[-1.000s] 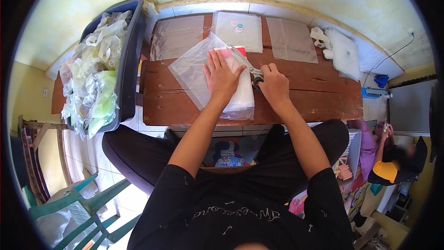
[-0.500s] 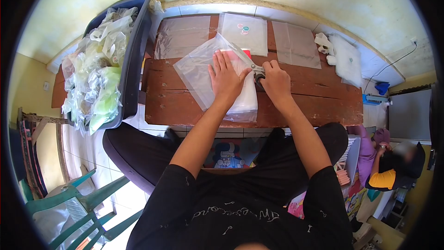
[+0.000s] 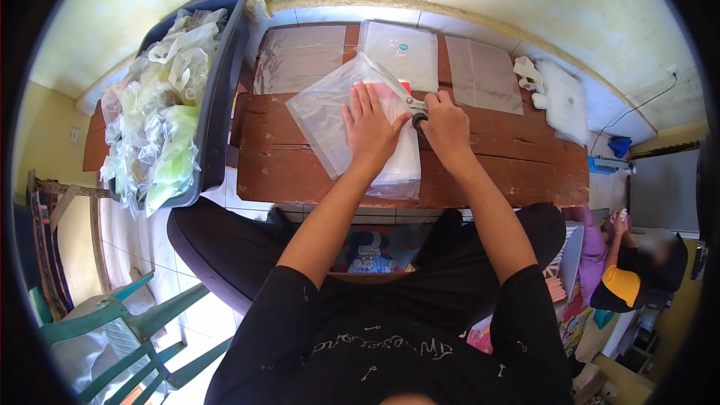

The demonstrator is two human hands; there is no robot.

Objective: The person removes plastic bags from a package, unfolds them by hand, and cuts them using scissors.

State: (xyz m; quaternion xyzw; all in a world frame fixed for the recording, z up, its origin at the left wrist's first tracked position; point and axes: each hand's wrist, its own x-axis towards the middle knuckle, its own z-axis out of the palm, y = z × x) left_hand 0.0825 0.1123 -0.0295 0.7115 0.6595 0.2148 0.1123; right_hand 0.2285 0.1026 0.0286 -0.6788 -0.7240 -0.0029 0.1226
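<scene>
My left hand (image 3: 370, 131) lies flat with fingers stretched out, pressing a clear plastic bag (image 3: 319, 105) onto the wooden table. Beneath that hand and beside it is a white plastic packet (image 3: 401, 165) with a red part near its top. In my right hand (image 3: 446, 131) is a pair of scissors (image 3: 413, 103), its dark handles gripped by the fingers. The blades point away and to the left, lying along the slanted upper right edge of the clear bag. Whether the bag lies between the blades I cannot tell.
A dark tub (image 3: 225, 105) full of bagged items stands left of the brown table (image 3: 292, 169). Along the table's back lie clear sheets (image 3: 484, 75), a bag stack with round stickers (image 3: 401, 49) and more plastic (image 3: 564, 101). Another person (image 3: 622, 277) sits at right.
The scissor handles look closer together, and my right hand has shifted very slightly. My left hand stays flat on the bag. The other person's hands have risen a little.
</scene>
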